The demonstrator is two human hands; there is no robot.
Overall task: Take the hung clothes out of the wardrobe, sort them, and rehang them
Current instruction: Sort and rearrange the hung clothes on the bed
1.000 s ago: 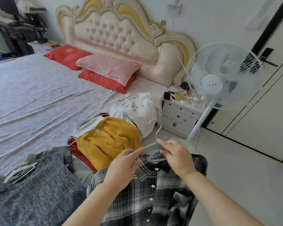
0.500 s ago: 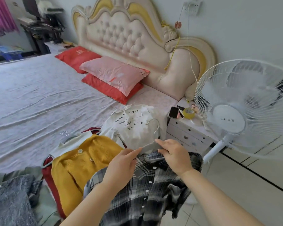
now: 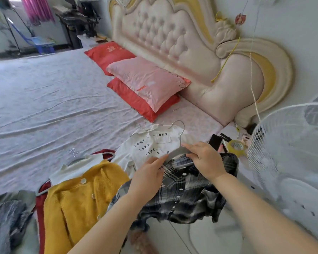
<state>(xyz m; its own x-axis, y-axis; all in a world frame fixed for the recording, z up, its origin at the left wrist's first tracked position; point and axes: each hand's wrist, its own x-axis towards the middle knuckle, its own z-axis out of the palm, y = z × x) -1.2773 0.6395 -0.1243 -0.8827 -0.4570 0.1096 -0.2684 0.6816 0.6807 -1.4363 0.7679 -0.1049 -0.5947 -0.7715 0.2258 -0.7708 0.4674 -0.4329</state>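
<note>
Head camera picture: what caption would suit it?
Both hands, left hand and right hand, hold a plaid shirt on its hanger beside the bed.

Bright, soft daylight fills the room, strongest beyond the pink curtain (image 3: 37,10). Shadows are faint. Wide-angle bending curves the headboard (image 3: 182,43); right of it, the fan (image 3: 290,153) smears with blur.

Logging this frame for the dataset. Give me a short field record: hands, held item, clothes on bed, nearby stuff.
left hand: pinching the left end of the hanger
right hand: gripping the hanger near its hook
hanger: pale, wire hook up, inside the shirt collar
plaid shirt: dark check, buttoned, hanging past the bed edge
on bed: yellow cardigan; white printed top; grey knit at far left
pillows: pink pillow stacked on red ones
beside bed: white fan, nightstand mostly hidden
</note>
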